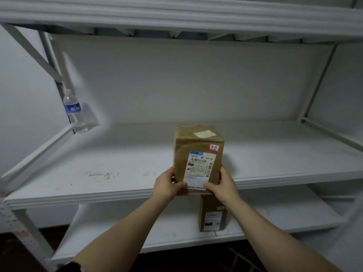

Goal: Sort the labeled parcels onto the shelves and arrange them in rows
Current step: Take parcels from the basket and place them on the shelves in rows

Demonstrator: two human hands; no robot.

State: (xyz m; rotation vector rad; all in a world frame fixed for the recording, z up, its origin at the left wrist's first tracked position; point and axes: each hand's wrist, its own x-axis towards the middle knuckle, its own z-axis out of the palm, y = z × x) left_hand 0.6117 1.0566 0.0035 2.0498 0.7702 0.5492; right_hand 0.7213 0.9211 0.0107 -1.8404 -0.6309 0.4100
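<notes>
So that its label (200, 165) is facing outward, the parcel (198, 152) is being held upright at the front edge of the shelf (117, 165), its lower corners being gripped by the left hand (167, 186) and right hand (225, 184), thumbs pressing its face.

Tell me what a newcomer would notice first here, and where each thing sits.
An upright brown cardboard parcel with a white shipping label and red handwritten tag stands out, gripped low by the left hand and right hand at the front edge of the white middle shelf. A second brown box stands on the lower shelf beneath; a clear blue-labelled water bottle sits at the middle shelf's far left.
</notes>
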